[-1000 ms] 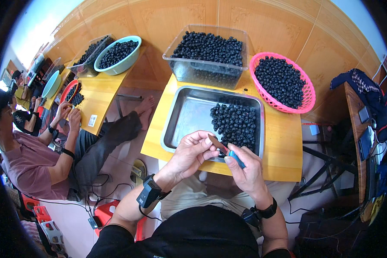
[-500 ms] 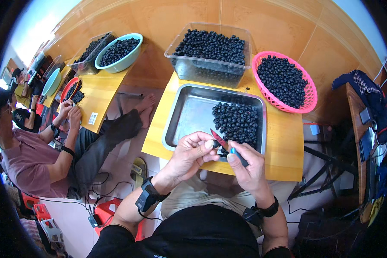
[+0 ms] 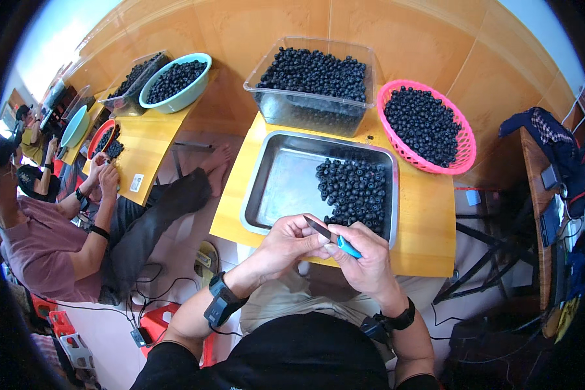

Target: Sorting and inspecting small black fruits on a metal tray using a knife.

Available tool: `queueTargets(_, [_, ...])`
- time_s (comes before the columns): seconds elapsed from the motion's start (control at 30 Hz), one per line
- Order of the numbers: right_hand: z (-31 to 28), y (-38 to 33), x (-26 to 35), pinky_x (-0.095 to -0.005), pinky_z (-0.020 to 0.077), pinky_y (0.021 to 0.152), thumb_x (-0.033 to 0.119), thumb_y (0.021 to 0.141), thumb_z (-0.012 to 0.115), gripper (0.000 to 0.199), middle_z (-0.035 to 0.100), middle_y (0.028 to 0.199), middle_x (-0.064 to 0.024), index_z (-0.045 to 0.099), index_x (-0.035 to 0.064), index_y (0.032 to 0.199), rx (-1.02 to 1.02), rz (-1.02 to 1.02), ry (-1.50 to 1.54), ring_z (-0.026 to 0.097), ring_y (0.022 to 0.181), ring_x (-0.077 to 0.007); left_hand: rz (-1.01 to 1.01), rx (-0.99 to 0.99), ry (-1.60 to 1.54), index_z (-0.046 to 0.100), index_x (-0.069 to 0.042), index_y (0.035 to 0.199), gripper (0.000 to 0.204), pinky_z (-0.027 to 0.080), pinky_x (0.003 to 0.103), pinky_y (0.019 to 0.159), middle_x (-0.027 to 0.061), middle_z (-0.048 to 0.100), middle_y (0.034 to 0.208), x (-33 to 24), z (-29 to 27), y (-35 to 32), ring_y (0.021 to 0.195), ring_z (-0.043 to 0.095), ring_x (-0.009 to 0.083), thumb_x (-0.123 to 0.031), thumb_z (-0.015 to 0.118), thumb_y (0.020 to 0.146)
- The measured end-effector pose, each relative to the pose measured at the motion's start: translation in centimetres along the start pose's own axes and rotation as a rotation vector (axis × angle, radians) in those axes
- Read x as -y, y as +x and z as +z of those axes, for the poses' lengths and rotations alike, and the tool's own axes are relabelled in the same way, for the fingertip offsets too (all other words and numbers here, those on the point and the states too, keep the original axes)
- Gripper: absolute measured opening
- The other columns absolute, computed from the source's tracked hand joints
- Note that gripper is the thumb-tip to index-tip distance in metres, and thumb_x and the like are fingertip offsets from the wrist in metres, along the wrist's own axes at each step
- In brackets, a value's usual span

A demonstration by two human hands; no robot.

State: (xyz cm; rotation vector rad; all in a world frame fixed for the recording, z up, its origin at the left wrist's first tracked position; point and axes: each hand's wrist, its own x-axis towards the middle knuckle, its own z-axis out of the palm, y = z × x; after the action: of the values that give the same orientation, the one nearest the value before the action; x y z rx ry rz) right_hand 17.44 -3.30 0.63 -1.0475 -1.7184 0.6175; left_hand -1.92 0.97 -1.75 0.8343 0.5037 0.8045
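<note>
My left hand [image 3: 292,239] is pinched closed over the near edge of a steel tray [image 3: 257,195]; the blueberry-like dark fruit seen in it a moment earlier is now hidden by fingers and blade. In my right hand [image 3: 368,260] is a small knife [image 3: 348,247] with a bright blue handle. Its narrow dark blade points up and left, lying against the left fingertips, and the two hands meet there. Dark round berries [image 3: 354,192] that look like blueberries fill the tray's right side, just beyond my hands.
Behind the tray stands a clear plastic bin [image 3: 305,117] of berries. A pink basket [image 3: 465,159] of them is at the right on the yellow table [image 3: 429,240]. At left, a person [image 3: 52,240] works at another table [image 3: 153,136] with a pale green basin [image 3: 195,97].
Both hands have drawn slightly nearer to me and closer together. The knife has turned, with its blade now across the left fingertips and more of its blue handle showing. The fruit has gone from sight.
</note>
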Motion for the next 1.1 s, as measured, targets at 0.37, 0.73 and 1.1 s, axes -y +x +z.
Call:
queueTargets(0.37, [-11.9,7.1,-10.2,-0.0373,0.0535,0.078,0.022,0.090,0.076,0.046,0.072,0.094,-0.0191,0.065,-0.0021,0.127,-0.544,0.055,-0.701,0.069,0.081,-0.0260,0.103,-0.198,1.426,0.072,0.001,0.106,0.026,0.056,0.034,0.074,0.0160,0.074,0.090,-4.1,-2.3,2.0,0.083,0.073,0.0213,-0.013,0.079,0.086])
queueTargets(0.73, [-7.7,2.0,-8.7,-0.0330,0.0538,0.082,0.015,0.091,0.074,0.037,0.074,0.102,-0.0157,0.068,-0.0053,0.121,-0.422,0.301,-0.340,0.068,0.088,-0.0178,-0.060,-0.027,1.681,0.076,-0.003,0.103,0.025,0.055,0.042,0.083,0.0179,0.073,0.098,-4.4,-4.8,4.4,0.093,0.071,0.0341,-0.017,0.079,0.082])
queueTargets(1.1, [-7.8,-1.2,-5.9,-0.0277,0.0498,0.070,0.010,0.091,0.074,0.029,0.067,0.085,-0.0056,0.069,-0.0054,0.115,-0.469,0.382,-0.243,0.058,0.076,-0.0094,-0.199,0.107,1.653,0.076,-0.003,0.101,0.023,0.056,0.039,0.079,0.0159,0.075,0.091,-5.6,-4.0,3.9,0.088,0.073,0.0309,-0.019,0.078,0.085])
